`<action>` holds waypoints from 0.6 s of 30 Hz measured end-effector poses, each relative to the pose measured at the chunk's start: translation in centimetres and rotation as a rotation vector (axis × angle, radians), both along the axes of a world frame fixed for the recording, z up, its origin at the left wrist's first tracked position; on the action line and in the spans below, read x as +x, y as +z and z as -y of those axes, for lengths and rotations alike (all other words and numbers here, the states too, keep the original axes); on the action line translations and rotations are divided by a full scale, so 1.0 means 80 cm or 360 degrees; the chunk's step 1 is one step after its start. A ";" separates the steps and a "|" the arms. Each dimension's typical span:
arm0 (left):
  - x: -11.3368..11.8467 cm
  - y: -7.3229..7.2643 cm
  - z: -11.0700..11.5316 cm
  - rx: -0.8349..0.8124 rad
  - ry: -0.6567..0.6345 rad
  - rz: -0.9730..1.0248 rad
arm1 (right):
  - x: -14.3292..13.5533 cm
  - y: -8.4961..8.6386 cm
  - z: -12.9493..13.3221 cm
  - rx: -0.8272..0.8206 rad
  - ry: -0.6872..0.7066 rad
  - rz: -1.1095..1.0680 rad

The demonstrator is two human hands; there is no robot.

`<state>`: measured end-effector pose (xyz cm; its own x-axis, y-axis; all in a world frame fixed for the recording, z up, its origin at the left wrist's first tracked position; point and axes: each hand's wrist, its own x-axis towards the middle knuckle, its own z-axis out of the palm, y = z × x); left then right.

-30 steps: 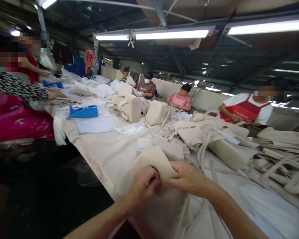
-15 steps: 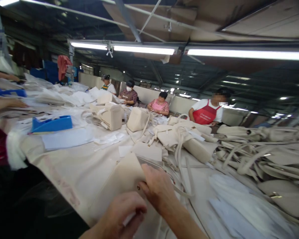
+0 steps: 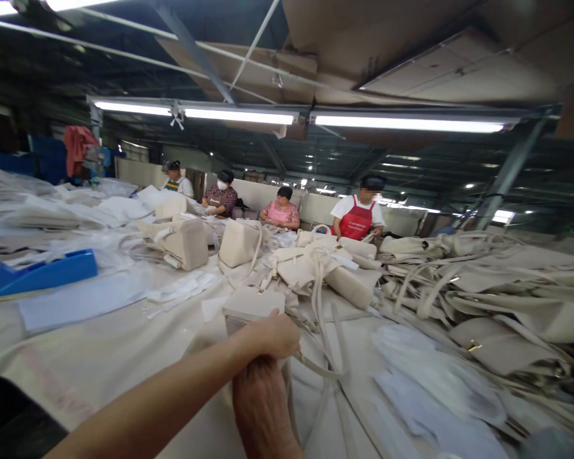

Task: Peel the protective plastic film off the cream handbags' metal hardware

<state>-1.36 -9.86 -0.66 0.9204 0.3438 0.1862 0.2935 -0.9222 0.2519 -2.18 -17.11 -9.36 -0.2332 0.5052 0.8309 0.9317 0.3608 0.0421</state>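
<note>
My left hand [image 3: 280,335] reaches across from the lower left, its fingers curled closed at the upper edge of a beige handbag [image 3: 224,389] lying on the table before me. My right hand [image 3: 261,389] comes up from below, beneath my left wrist; its fingers are hidden by my left arm. Most of the handbag is covered by my hands and forearm. Just beyond them lies a beige flap with a gold clasp [image 3: 253,301]. A long beige strap [image 3: 337,366] loops over the table to the right.
Several beige bags [image 3: 242,243] stand farther back. A large bag pile [image 3: 502,344] fills the right side, with white plastic sheets [image 3: 430,376] nearer me. A blue tray-like holder [image 3: 45,273] sits left beside white paper [image 3: 81,303]. Several co-workers sit across the table.
My view has turned right. My left hand has moved up and crossed over my right wrist to the bag's edge; my right hand's fingers are now covered.
</note>
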 end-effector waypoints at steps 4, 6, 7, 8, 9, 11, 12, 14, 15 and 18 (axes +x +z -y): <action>-0.019 -0.017 -0.001 -0.0131 0.0031 0.0123 | 0.027 -0.012 0.037 0.0295 0.0245 -0.0069; -0.030 -0.022 0.000 -0.0317 0.0049 0.0298 | 0.055 -0.019 0.057 0.0359 0.0285 -0.0266; -0.033 -0.025 0.001 -0.0420 0.0055 0.0399 | 0.074 -0.021 0.066 0.0353 0.0199 -0.0444; -0.035 -0.028 0.001 -0.0505 0.0060 0.0490 | 0.093 -0.021 0.073 0.0312 0.0057 -0.0671; -0.036 -0.031 0.002 -0.0555 0.0062 0.0559 | 0.113 -0.019 0.077 0.0243 -0.0083 -0.0890; -0.036 -0.036 0.004 -0.0545 0.0062 0.0623 | 0.147 -0.011 0.079 0.0003 -0.0216 -0.1213; -0.035 -0.038 0.005 -0.0521 0.0059 0.0639 | 0.160 -0.006 0.076 -0.0136 -0.0198 -0.1316; -0.034 -0.042 0.006 -0.0488 0.0036 0.0661 | 0.174 0.004 0.065 -0.0346 -0.0065 -0.1451; -0.034 -0.043 0.007 -0.0481 0.0015 0.0666 | 0.176 0.007 0.059 -0.0396 0.0017 -0.1482; -0.035 -0.046 0.009 -0.0463 -0.0051 0.0678 | 0.174 0.013 0.043 -0.0489 0.0221 -0.1431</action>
<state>-4.19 -10.60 -4.36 0.7945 0.4102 0.4478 0.0816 -0.8029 0.5905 11.73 -20.52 -8.35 0.3530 0.7465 0.5641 0.5176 0.3464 -0.7824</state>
